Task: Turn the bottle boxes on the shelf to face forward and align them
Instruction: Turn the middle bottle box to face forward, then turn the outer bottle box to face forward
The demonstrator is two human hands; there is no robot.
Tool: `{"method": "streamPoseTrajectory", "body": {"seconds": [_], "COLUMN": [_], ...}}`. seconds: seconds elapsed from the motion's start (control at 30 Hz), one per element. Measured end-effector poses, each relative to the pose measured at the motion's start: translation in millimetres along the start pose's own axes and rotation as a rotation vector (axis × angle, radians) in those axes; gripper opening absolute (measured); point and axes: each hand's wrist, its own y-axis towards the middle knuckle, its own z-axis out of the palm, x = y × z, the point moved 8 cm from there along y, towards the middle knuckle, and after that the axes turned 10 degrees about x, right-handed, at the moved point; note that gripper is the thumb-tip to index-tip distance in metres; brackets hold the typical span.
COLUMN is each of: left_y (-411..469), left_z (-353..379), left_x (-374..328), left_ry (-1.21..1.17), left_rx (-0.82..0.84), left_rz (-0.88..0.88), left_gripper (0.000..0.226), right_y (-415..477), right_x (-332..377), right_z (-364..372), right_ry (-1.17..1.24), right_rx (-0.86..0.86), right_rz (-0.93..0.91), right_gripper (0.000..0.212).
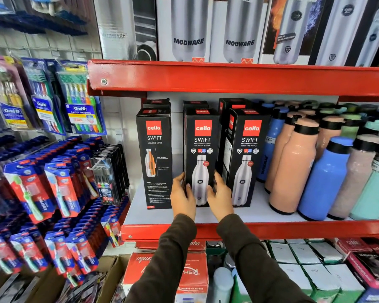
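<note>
Three black Cello Swift bottle boxes stand in a front row on the white shelf. The middle box shows its front with a steel bottle picture; my left hand grips its lower left edge and my right hand its lower right edge. The left box shows a side panel with an orange cutaway bottle and small text. The right box faces forward, slightly angled so its left side shows. More black boxes stand behind them, mostly hidden.
Peach, blue, pink and mint bottles crowd the shelf's right part. A red shelf lip runs along the front, another red shelf above carries Modware boxes. Toothbrush packs hang at left. Cartons sit below.
</note>
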Motion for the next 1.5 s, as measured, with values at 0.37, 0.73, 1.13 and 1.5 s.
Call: {"method": "streamPoseTrajectory", "body": {"seconds": [0.37, 0.73, 1.13, 1.5], "left_y": [-4.4, -28.5, 12.5, 30.3], "left_z": [0.8, -44.8, -83.6, -123.2], "left_x": [2.6, -21.7, -9.3, 29.3], "left_ry": [-0.004, 0.035, 0.105, -0.047], "left_rx": [0.047, -0.094, -0.069, 0.092], "left_rz": [0.000, 0.233, 0.070, 0.012], "left_gripper": [0.043, 0.035, 0.054, 0.038], "right_y": [-15.7, -61.4, -12.1, -10.2], "right_x": [7.2, 44.4, 60.9, 58.4], "right_z": [-0.1, 0.5, 63.9, 98.0], "right_ry": [0.003, 0.117, 0.058, 0.188], "right_rx": [-0.077, -0.290, 0.066, -0.056], "right_rz": [-0.026, -0.313, -0.128, -0.046], "right_gripper": [0.053, 0.037, 0.048, 0.041]}}
